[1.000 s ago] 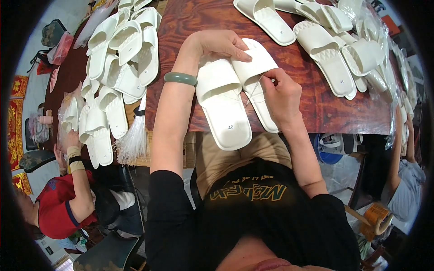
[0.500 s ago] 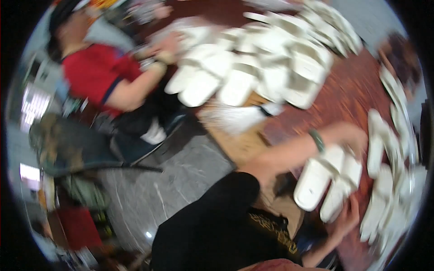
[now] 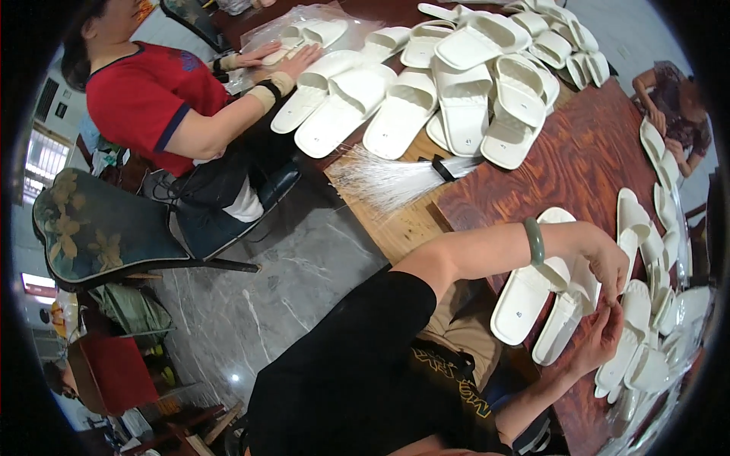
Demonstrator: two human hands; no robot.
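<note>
A pair of white open-toe slippers lies in front of me on the reddish wood table: a left slipper point(image 3: 525, 305) and a right slipper point(image 3: 564, 323). My left hand point(image 3: 608, 262), on the arm with a green bangle point(image 3: 535, 242), reaches over the pair and bends down past its far side. From below, my right hand point(image 3: 603, 334) comes up beside the right slipper. The fingertips of both hands meet in a pinch just off that slipper. Whatever is between them is too small to make out.
White slippers point(image 3: 464, 99) are heaped at the table's far side, beside a bundle of white strips point(image 3: 403, 181). More slippers point(image 3: 639, 327) and clear plastic line the right. A person in red point(image 3: 160, 99) handles bagged slippers; another person point(image 3: 677, 114) sits far right. A chair point(image 3: 106, 228) stands left.
The view has steadied from blur. My right hand has risen from the near end of the right slipper, and its fingertips have come together with my left hand's.
</note>
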